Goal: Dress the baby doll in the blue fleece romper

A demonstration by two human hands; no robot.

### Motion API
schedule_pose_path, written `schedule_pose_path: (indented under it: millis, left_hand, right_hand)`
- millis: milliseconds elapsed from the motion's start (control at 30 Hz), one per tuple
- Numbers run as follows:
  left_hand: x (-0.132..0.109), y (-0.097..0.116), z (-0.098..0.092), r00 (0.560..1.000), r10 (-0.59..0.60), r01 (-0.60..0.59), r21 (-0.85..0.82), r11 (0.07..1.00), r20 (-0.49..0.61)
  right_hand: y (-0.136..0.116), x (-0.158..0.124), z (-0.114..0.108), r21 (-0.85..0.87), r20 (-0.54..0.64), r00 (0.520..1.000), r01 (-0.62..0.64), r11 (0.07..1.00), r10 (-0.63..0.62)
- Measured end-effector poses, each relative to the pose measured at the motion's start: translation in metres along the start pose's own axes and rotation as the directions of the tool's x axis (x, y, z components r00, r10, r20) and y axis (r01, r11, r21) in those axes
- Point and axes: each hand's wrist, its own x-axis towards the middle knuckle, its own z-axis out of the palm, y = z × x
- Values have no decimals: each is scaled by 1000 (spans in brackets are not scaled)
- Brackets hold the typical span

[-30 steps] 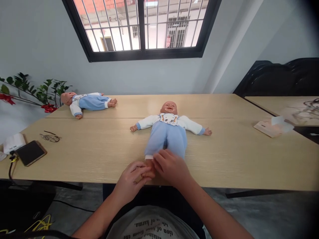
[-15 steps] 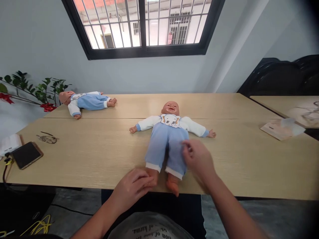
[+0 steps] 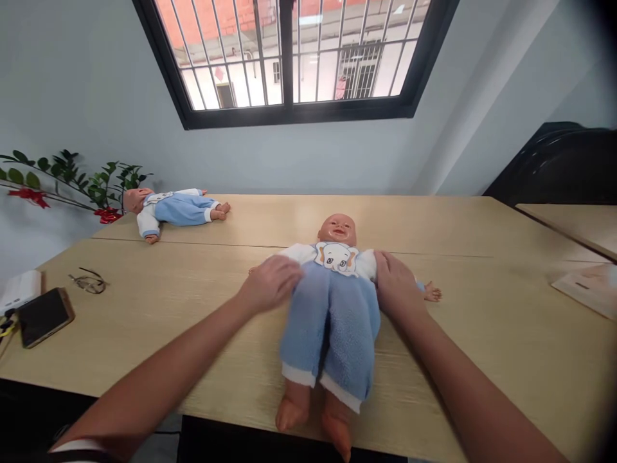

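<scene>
A baby doll (image 3: 332, 315) in a blue and white outfit with an elephant bib lies face up on the table, its feet towards me at the near edge. My left hand (image 3: 274, 283), somewhat smeared by motion, is over the doll's sleeve at the left of its chest. Its fingers are bent towards the body; whether they grip is unclear. On the other side, my right hand (image 3: 398, 286) is closed against the doll's upper arm and side, with part of the fingers hidden. The doll's small hand (image 3: 432, 292) sticks out beyond my right hand.
Another similarly dressed doll (image 3: 180, 209) lies at the back left, near a leafy plant (image 3: 101, 186). Glasses (image 3: 90, 281), a phone (image 3: 45, 317) and a white device (image 3: 20, 292) are on the left. A flat pale packet (image 3: 585, 288) lies at the right edge.
My left hand has moved up from the doll's foot to beside its chest. My right hand has moved up from its leg to its upper arm. The doll appears nearer and lower in view.
</scene>
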Motion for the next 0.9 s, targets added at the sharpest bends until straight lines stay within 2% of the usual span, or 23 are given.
schedule_pose_path:
  millis: [67,133,200,267,333,400,467,533,667,733,800,900]
  left_hand:
    - [27,-39,17,976,-200,192,90,977,84]
    - [42,-66,30,925,-312,291,121,949,219]
    - [43,-82,35,872,-344,329,103,939,349]
    - [36,-88,33,849,-321,330,54,942,420]
    - [23,-88,27,846,-324,339,43,940,422]
    - [11,-86,20,837,-380,369,106,923,394]
    - [3,-83,15,820,-417,380,173,909,391]
    - [3,-79,13,828,-410,369,179,912,382]
    - [23,-64,26,922,-295,291,56,955,249]
    - [35,-54,38,953,-248,251,7,968,173]
    - [44,-48,50,956,-253,256,-1,967,150]
    - [46,-44,62,937,-304,303,32,952,174]
  right_hand:
    - [2,6,7,7,10,1000,21,1000,-21]
    - [9,9,12,24,33,998,58,998,-59]
    - [23,10,14,30,57,994,88,996,-89]
    - [41,10,15,21,89,992,84,996,-86]
    - [61,9,18,27,125,991,39,999,-42]
    - [76,8,22,61,154,988,-2,998,-8]
    - [82,7,24,100,157,988,-20,995,4]
    - [75,7,22,145,123,992,-18,989,0]
    - [32,13,11,350,-5,999,38,936,-39]
    - [12,18,9,416,-10,998,56,908,-57]
    - [2,21,11,410,17,997,57,910,-70]
    - [6,21,14,322,55,998,5,947,-24]
